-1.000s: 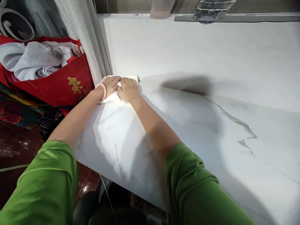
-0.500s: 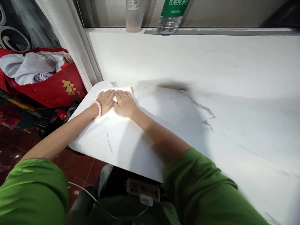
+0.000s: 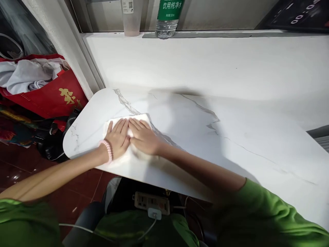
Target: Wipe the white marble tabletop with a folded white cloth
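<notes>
A white cloth (image 3: 145, 118), perhaps a folded wipe, lies on the white marble-patterned tabletop (image 3: 88, 128). My left hand (image 3: 117, 140), with a pink beaded band (image 3: 108, 151) at the wrist, presses down on it with fingers outstretched. Beside it my right hand (image 3: 144, 138) also lies flat on the cloth, its fingers stretched away from me. The two thumbs meet or nearly meet. Both palms hide much of the cloth, and its near part is smeared by motion.
Along the back ledge stand a translucent cup (image 3: 132, 22) and a green-labelled water bottle (image 3: 167, 20). A dark digital display (image 3: 300, 17) is at the upper right. Left of the table sits a red bag (image 3: 51, 97) with white fabric. A power strip (image 3: 151, 201) with a plugged-in charger is below the front edge.
Both hands have slid the cloth from near the table's back edge toward me, uncovering a grey vein. The view has shifted slightly to the right.
</notes>
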Available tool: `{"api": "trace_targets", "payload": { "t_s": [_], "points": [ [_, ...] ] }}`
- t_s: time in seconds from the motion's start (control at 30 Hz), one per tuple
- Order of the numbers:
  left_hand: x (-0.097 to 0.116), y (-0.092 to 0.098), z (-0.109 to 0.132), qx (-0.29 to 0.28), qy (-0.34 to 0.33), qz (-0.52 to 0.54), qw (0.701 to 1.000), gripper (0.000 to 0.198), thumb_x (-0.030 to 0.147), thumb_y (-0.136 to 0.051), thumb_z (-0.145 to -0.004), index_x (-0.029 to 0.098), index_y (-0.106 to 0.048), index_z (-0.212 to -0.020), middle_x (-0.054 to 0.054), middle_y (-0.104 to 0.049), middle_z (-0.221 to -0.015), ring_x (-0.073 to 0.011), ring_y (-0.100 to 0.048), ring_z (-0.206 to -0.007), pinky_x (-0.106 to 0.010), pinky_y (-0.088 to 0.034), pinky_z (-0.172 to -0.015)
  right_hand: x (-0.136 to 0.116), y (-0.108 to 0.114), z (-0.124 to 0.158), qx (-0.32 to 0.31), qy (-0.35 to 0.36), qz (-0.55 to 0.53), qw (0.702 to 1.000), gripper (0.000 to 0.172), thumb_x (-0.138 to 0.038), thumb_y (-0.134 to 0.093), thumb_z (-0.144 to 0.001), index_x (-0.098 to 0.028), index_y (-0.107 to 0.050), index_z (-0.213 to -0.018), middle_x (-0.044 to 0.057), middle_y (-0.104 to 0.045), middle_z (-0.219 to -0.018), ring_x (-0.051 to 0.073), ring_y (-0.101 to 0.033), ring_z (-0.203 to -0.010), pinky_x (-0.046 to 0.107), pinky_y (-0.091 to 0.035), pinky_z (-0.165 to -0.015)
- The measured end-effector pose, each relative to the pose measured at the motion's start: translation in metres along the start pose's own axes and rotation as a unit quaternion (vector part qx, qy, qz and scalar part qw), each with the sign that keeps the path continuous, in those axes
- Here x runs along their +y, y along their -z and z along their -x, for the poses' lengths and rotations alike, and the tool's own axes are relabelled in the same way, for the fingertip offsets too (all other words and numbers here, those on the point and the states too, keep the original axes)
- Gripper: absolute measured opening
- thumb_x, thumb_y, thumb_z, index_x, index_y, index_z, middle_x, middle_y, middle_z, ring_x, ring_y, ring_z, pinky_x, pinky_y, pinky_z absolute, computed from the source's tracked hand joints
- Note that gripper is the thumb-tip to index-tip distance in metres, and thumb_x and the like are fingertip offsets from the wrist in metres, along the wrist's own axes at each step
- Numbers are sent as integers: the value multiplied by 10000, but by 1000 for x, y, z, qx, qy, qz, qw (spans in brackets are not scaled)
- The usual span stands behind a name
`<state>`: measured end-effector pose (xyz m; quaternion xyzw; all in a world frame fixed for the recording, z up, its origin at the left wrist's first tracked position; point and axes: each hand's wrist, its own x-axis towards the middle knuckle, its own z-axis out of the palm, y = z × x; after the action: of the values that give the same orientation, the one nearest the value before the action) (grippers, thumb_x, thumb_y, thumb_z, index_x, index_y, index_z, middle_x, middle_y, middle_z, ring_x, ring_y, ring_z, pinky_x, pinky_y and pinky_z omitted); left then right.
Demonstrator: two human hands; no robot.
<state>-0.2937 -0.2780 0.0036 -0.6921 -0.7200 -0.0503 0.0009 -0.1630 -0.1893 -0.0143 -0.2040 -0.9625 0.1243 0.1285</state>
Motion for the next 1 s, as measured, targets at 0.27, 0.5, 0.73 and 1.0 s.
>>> {"api": "trace_targets", "payload": {
  "t_s": [0.27, 0.5, 0.73, 1.0],
  "points": [
    [-30, -7, -152, -9, 42, 21, 999, 575, 241, -316, -941, 92, -327, -1496, -145, -292, -1588, -255, -264, -1465, -474, -148, -1210, 103, 2, -97, 93, -70, 41, 992, 517, -147, -306, -914, -28, -496, -1380, 169, -490, -1468, 242, -424, -1377, 408, -266, -1151],
    [-37, -14, -209, 3, 5, 19, 1000, 562, 236, -329, -940, 98, -361, -1484, -120, -336, -1573, -236, -284, -1456, -416, -173, -1207, 141, 4, -117, 145, -121, 40, 981, 503, -148, -312, -905, -50, -540, -1343, 163, -530, -1434, 263, -453, -1347, 439, -282, -1131],
    [-17, -11, -179, -4, 6, -3, 1000, 566, 236, -300, -961, 62, -334, -1498, -127, -323, -1579, -248, -269, -1464, -428, -169, -1210, 123, 9, -86, 124, -105, 65, 985, 517, -175, -302, -924, -20, -503, -1375, 175, -500, -1459, 268, -424, -1368, 433, -267, -1144],
    [58, -9, -79, -11, -21, -40, 999, 577, 236, -291, -967, 18, -314, -1501, -167, -312, -1575, -292, -245, -1474, -501, -174, -1211, 73, 22, 28, 97, -48, 84, 991, 536, -193, -292, -937, 19, -475, -1393, 206, -469, -1474, 293, -406, -1384, 480, -273, -1161]
  ]
}}
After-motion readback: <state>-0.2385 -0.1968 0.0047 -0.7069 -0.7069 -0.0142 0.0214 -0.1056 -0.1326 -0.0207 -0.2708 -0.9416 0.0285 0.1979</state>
